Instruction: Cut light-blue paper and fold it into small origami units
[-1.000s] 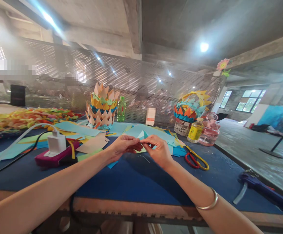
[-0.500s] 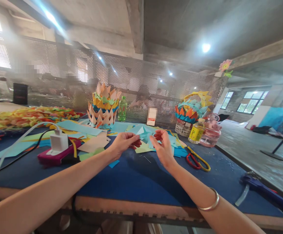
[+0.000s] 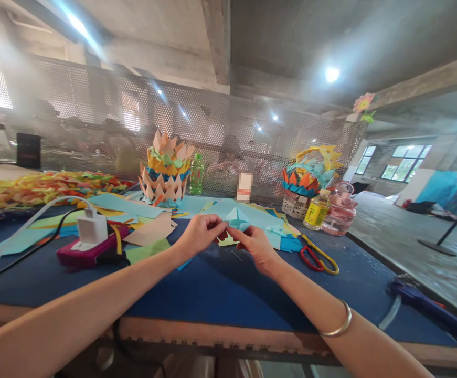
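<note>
A small folded piece of light-blue paper (image 3: 236, 217) with a pointed top is held up over the middle of the table. My left hand (image 3: 204, 231) pinches its left lower edge between thumb and fingers. From the other side my right hand (image 3: 256, 248) grips its lower edge, the fingertips of both hands almost meeting. Behind the hands lie light-blue sheets (image 3: 208, 206), partly hidden. Scissors (image 3: 318, 256) with one red and one yellow handle rest to the right of my right hand.
Two folded-paper baskets, one peach and yellow (image 3: 164, 178), one orange and blue (image 3: 301, 181), stand at the back. Nearby are a green bottle (image 3: 196, 176), a yellow-labelled bottle (image 3: 317, 211) and a pink jug (image 3: 339, 212). A purple power strip (image 3: 71, 254) sits left; a glue gun (image 3: 421, 299) lies right.
My right hand has closed in from the right and lower, its fingers now pinching the paper's edge. The folded paper now stands pointed upward between both hands.
</note>
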Demonstrator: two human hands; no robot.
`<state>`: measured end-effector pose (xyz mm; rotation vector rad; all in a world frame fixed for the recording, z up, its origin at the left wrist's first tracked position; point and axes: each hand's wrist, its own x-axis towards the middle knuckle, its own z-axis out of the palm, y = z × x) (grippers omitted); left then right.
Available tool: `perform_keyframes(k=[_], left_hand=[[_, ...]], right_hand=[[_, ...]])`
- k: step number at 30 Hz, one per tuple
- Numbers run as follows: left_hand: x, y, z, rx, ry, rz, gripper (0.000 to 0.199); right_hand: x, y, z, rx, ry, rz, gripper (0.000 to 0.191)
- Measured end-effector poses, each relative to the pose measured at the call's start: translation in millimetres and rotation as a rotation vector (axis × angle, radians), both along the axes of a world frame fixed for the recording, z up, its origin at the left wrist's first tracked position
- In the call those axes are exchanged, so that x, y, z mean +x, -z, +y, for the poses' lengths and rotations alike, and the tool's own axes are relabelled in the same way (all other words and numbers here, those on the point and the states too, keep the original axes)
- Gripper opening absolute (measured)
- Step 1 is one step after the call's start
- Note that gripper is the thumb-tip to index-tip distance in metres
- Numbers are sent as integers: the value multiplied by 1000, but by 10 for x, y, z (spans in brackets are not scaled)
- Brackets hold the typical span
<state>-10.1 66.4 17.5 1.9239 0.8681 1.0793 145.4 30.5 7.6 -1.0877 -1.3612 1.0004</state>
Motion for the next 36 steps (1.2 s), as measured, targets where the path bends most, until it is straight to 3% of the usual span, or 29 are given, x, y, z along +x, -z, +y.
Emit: perform_keyframes(k=[7, 16, 25, 36], left_hand=[[2, -11, -4, -44, 23, -19, 27], [18, -59, -68, -233, 122, -138, 28], [-8, -78, -30, -215, 21, -72, 29], [-17, -53, -26, -274, 87, -99, 31]], right_hand=[[10, 25, 38, 21, -20, 51, 28], [27, -28, 28, -20, -81, 190, 27], [71, 28, 93, -53, 24, 3, 31], [70, 54, 82, -51, 6, -68, 34]])
